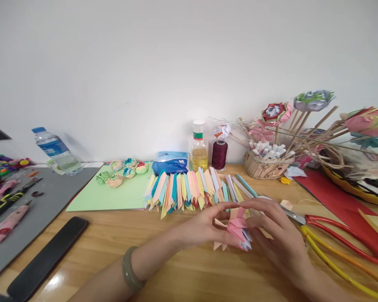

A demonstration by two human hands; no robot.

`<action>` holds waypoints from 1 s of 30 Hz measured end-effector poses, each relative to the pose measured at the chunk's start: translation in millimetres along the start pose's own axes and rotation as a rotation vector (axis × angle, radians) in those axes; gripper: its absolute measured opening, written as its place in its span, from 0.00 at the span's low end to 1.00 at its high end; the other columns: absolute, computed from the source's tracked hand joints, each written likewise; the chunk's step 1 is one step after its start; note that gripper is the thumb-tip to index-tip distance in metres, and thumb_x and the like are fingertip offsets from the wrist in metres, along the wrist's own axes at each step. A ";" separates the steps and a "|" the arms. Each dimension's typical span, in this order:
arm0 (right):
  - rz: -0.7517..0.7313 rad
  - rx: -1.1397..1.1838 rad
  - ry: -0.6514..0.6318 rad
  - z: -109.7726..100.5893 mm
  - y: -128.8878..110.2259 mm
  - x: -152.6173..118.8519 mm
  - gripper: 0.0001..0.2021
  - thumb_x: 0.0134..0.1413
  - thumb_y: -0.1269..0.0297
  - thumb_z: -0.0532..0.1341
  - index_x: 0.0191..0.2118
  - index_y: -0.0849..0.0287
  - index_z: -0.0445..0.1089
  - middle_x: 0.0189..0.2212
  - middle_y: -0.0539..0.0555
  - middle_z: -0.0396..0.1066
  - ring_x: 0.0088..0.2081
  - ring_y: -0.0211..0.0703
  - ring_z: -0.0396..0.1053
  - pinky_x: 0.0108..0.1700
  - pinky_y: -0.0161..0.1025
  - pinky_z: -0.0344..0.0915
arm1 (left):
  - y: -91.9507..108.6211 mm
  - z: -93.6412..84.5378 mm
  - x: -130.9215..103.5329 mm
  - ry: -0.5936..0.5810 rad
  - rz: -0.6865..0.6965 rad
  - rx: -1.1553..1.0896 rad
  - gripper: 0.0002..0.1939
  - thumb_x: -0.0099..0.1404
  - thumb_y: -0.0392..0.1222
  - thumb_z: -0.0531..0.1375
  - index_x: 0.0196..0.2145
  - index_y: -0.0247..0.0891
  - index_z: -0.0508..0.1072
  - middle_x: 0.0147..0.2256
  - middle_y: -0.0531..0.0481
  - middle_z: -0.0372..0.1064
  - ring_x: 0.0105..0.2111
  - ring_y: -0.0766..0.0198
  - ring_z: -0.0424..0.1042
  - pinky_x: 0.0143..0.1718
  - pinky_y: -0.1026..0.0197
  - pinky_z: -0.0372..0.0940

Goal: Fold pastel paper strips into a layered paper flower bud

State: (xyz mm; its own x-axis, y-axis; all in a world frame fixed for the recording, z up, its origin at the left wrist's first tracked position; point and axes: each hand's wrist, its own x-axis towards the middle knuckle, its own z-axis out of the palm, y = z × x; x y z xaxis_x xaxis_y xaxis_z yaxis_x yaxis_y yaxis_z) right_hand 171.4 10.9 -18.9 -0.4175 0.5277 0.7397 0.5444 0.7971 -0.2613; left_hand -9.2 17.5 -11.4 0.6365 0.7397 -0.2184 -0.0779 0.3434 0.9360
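Note:
My left hand (pixel 212 226) is closed on a bundle of folded paper (pixel 237 228) in pink, peach and pale lilac, its thumb pressed along the near side. From the other side, the fingers of my right hand (pixel 275 230) grip the same folded paper. Both hands are just above the wooden table (pixel 182 268). Behind them runs a long row of folded paper strips (pixel 182 188) in yellow, teal, peach, pink and lilac. Scissors (pixel 340 235) with red and yellow handles lie right beside my right hand, their blades partly hidden by it.
A green sheet (pixel 88 197) bears several small paper rosettes (pixel 114 180). Along the wall stand a blue tissue pack (pixel 170 162), a glue bottle (pixel 199 147), a thread spool (pixel 219 155) and a basket (pixel 267 165) beside paper flowers. A black oblong object (pixel 48 258) and water bottle (pixel 58 151) are left.

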 end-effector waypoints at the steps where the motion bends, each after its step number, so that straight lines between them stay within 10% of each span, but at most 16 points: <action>1: 0.018 -0.016 0.026 -1.3 -1.5 0.5 0.09 0.48 0.77 0.56 0.29 0.53 0.65 0.35 0.53 0.66 0.38 0.44 0.64 0.37 0.41 0.61 | 0.1 1.8 -0.5 0.007 0.019 0.024 0.37 0.40 0.39 0.68 0.49 0.41 0.61 0.40 0.46 0.65 0.38 0.60 0.66 0.39 0.57 0.59; 12: 0.845 0.663 -0.358 -3.0 -13.7 17.2 0.13 0.48 0.53 0.57 0.25 0.58 0.66 0.22 0.49 0.65 0.27 0.39 0.62 0.30 0.33 0.59 | -4.1 7.5 -6.3 0.271 0.469 0.565 0.28 0.55 0.36 0.58 0.53 0.47 0.58 0.56 0.46 0.49 0.57 0.57 0.48 0.57 0.52 0.44; 22: 0.910 0.763 -0.353 4.0 -10.5 13.1 0.13 0.46 0.53 0.58 0.23 0.58 0.65 0.22 0.47 0.62 0.28 0.39 0.62 0.31 0.34 0.58 | -11.9 14.5 -0.6 0.355 0.372 0.102 0.11 0.58 0.44 0.55 0.31 0.38 0.75 0.40 0.45 0.69 0.48 0.57 0.62 0.51 0.54 0.54; 30: 0.873 0.642 -0.282 1.5 -18.1 15.5 0.14 0.50 0.52 0.54 0.27 0.57 0.68 0.25 0.49 0.67 0.31 0.41 0.63 0.34 0.34 0.59 | -10.4 14.8 -0.7 0.394 0.399 0.100 0.11 0.59 0.44 0.54 0.34 0.40 0.75 0.40 0.47 0.71 0.49 0.58 0.62 0.50 0.56 0.55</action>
State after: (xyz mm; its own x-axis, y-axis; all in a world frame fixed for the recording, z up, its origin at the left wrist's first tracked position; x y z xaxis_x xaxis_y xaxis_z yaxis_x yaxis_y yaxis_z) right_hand 154.0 5.1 -3.7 -0.2703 0.9628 0.0003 0.2894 0.0816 -0.9537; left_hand 2.6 4.8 -16.9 0.2366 0.9676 0.0885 -0.1678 -0.0490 0.9846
